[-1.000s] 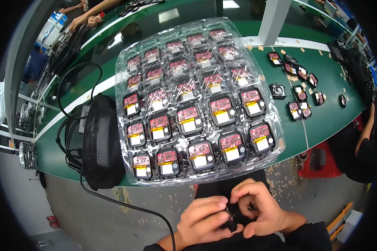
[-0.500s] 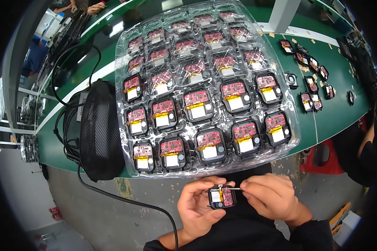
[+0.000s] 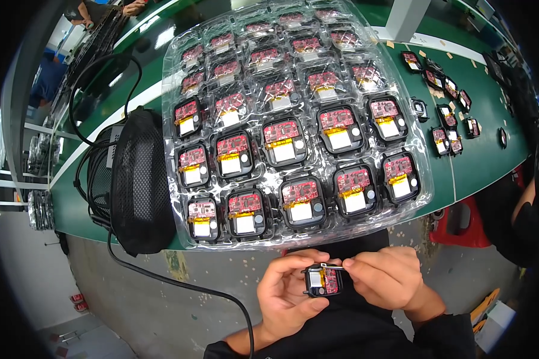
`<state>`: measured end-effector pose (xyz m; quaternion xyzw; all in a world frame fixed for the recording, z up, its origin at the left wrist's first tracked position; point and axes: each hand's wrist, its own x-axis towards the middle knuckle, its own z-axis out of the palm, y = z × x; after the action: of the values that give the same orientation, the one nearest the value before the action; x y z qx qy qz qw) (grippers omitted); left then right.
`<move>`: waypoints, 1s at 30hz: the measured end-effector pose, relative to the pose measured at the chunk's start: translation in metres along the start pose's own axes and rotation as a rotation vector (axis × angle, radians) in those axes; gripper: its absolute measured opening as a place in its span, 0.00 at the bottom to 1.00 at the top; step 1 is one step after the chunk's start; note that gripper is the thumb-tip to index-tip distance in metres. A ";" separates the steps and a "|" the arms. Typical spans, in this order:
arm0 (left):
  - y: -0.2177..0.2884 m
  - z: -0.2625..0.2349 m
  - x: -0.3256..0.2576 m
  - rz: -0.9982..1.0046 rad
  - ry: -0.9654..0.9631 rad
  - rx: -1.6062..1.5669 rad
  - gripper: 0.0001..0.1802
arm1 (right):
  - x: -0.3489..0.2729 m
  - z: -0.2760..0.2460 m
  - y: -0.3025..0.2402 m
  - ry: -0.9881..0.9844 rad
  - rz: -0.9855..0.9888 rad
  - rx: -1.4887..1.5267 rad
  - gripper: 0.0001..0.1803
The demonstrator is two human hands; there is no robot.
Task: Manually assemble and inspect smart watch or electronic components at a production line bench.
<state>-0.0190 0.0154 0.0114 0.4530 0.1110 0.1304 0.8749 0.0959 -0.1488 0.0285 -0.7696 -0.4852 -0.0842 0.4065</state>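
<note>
Two hands at work below bench (image 3: 485, 161) edge: left hand (image 3: 287, 296) cradling small module (image 3: 322, 281) board-up for access; right hand (image 3: 386, 278) fingertips pinching its top edge. Loaded blister tray (image 3: 179, 233) within reach.

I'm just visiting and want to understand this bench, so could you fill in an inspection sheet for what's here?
Surface: green table, long.
Job's things: small module with red board, held below the table edge; clear tray of similar modules.
Clutter: loose modules at the right; black mesh pouch at the left.
Grippers: left hand cradles the module; right hand pinches something thin at its top edge.
Cables: black cable hanging from the pouch.
Surroundings: another person's arm at the right; grey floor.
</note>
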 end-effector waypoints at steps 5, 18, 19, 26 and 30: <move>0.001 0.002 0.000 -0.025 0.060 0.065 0.37 | 0.001 -0.001 0.002 0.007 0.092 0.162 0.19; 0.001 -0.009 -0.002 0.030 -0.053 0.011 0.34 | -0.002 0.004 -0.001 0.015 0.059 0.054 0.18; 0.002 -0.009 -0.002 0.022 -0.046 0.015 0.34 | -0.003 0.004 0.000 0.015 0.058 0.056 0.18; 0.007 -0.008 -0.001 0.017 -0.029 0.091 0.34 | -0.005 0.002 0.000 0.010 -0.106 -0.184 0.15; 0.013 -0.009 -0.003 0.013 -0.118 0.072 0.35 | -0.003 -0.004 -0.001 -0.002 -0.090 -0.144 0.14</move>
<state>-0.0267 0.0282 0.0177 0.4917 0.0610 0.1051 0.8623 0.0941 -0.1535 0.0298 -0.7744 -0.5123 -0.1365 0.3453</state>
